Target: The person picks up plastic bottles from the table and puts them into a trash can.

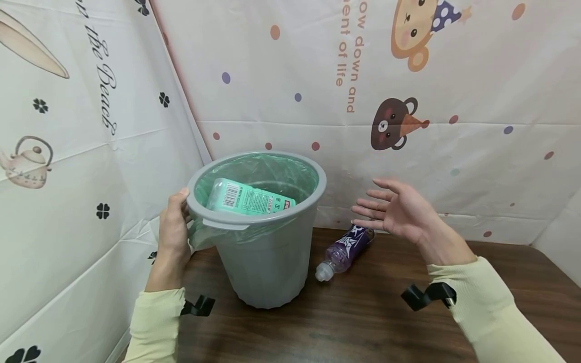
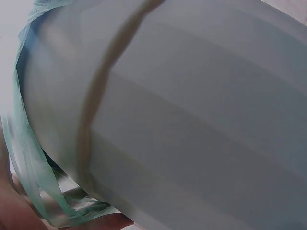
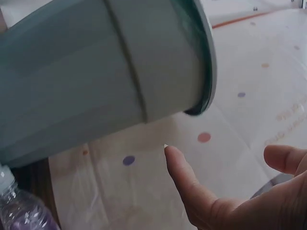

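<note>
Left hand (image 1: 173,228) grips the bin (image 1: 268,262) rim; right hand (image 1: 399,209) hovers beside, fingers spread.

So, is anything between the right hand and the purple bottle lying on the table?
Nothing visible. The right hand hovers open above the purple bottle, with only air between; the grey bin stands to the side.

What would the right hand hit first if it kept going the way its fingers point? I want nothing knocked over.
Probably the grey bin: the right hand points its open fingers left, toward its upper wall, though depth is uncertain.
</note>
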The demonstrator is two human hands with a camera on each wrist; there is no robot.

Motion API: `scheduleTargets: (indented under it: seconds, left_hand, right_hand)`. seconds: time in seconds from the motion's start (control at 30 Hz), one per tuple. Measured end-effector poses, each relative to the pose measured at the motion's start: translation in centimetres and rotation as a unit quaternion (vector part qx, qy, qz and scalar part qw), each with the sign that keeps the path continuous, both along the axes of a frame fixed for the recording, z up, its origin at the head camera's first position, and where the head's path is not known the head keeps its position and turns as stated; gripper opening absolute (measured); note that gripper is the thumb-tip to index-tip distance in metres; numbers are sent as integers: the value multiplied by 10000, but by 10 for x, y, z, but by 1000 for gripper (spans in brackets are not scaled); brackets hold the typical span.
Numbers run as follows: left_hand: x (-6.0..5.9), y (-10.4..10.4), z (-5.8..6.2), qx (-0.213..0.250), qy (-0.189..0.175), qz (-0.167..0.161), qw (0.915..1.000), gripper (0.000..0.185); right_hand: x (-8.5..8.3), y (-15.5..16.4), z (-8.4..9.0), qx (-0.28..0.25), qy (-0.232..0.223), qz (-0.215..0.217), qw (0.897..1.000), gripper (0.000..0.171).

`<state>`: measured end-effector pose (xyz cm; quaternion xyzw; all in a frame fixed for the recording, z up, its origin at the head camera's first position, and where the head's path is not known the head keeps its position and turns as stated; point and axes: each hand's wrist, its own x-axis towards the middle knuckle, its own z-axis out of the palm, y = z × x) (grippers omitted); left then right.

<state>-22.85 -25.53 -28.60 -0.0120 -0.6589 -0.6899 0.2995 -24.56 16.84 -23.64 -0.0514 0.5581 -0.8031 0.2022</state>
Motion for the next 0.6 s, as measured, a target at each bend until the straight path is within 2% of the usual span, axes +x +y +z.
scheduleTargets:
  seconds: [0.37, 0.6]
  left_hand:
    - [0, 0, 0, -15, 13, -44, 10000, 41]
    - [0, -1, 0, -74, -44, -32, 10000, 41]
  right_hand:
    - [-9, 11, -33, 270, -175, -562, 9979, 83]
    - [-11, 15, -52, 409, -298, -751, 9959, 78]
